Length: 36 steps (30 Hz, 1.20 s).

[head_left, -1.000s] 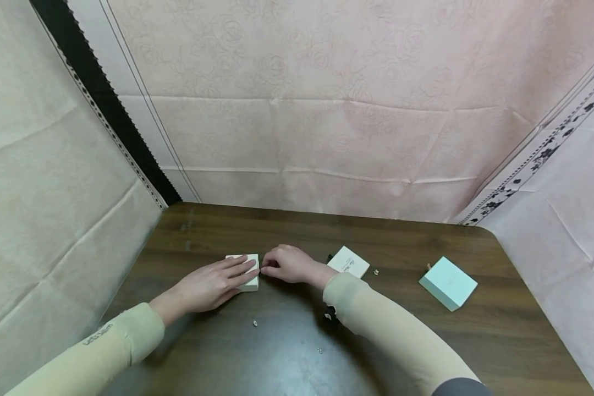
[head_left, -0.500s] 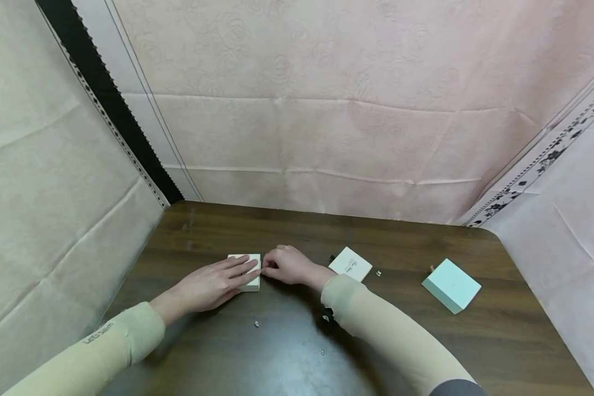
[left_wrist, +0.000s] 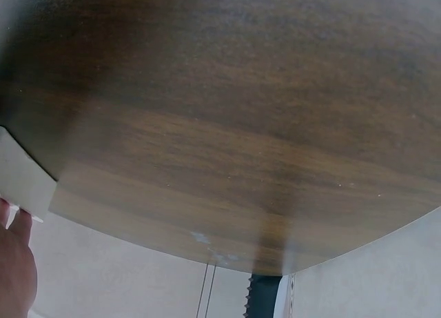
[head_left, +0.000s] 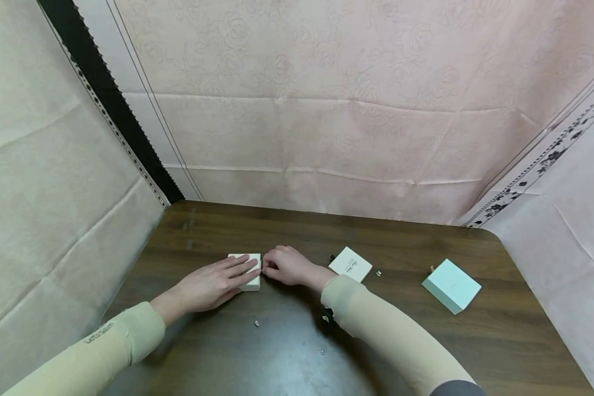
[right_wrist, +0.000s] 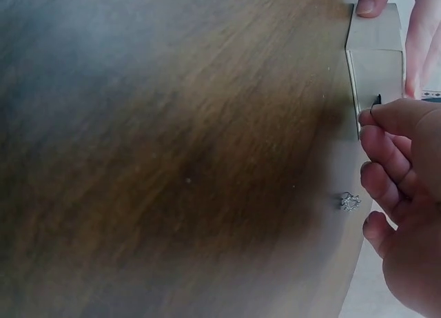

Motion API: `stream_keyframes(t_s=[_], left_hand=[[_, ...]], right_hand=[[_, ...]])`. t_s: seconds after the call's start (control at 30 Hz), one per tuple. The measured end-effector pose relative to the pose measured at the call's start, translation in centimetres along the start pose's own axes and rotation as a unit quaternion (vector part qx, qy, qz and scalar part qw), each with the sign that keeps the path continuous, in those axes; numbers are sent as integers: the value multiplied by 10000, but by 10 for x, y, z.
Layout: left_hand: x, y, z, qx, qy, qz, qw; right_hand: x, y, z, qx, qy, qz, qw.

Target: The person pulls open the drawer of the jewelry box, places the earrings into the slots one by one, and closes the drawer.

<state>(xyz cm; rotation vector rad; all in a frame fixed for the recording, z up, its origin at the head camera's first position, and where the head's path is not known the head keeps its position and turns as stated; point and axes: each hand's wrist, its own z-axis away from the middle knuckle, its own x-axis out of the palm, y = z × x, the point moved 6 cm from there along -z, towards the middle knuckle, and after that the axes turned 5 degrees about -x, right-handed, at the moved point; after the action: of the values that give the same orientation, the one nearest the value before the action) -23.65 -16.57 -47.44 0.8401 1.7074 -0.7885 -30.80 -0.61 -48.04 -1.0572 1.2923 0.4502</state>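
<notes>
In the head view my left hand [head_left: 208, 285] lies over a small white box [head_left: 253, 286] left of centre. The right wrist view shows the left thumb [right_wrist: 372, 3] at one side of this box and a finger at the opposite side. My right hand [head_left: 289, 265] is at the box's right end. Its thumb and forefinger pinch a small black pull tab [right_wrist: 377, 101] there; the other fingers curl inward. Close by on the table stands a ring [right_wrist: 350, 201] with a clear-stoned head. The left wrist view catches left fingers [left_wrist: 19, 225] at the box's edge [left_wrist: 26, 173].
A second white box [head_left: 350, 265] with printed lettering lies beyond the right wrist. Further right sits a mint-green box [head_left: 452, 285]. Tiny silvery pieces [head_left: 256, 323] lie nearby, and a dark object [head_left: 328, 316] is partly hidden by the right sleeve. Fabric stands behind the table.
The head view has shifted slightly since a second ago. Both hands keep their places at the white box.
</notes>
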Motion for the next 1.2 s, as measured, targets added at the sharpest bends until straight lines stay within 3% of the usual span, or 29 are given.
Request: stream_keyframes(t_s=[0.53, 1.2], left_hand=[[2, 1, 4, -2, 16, -223, 9997], [1, 1, 7, -131, -81, -135, 9998]], right_hand=[[-2, 5, 9, 8, 209, 5, 9998], [-9, 16, 31, 118, 390, -120, 9991]])
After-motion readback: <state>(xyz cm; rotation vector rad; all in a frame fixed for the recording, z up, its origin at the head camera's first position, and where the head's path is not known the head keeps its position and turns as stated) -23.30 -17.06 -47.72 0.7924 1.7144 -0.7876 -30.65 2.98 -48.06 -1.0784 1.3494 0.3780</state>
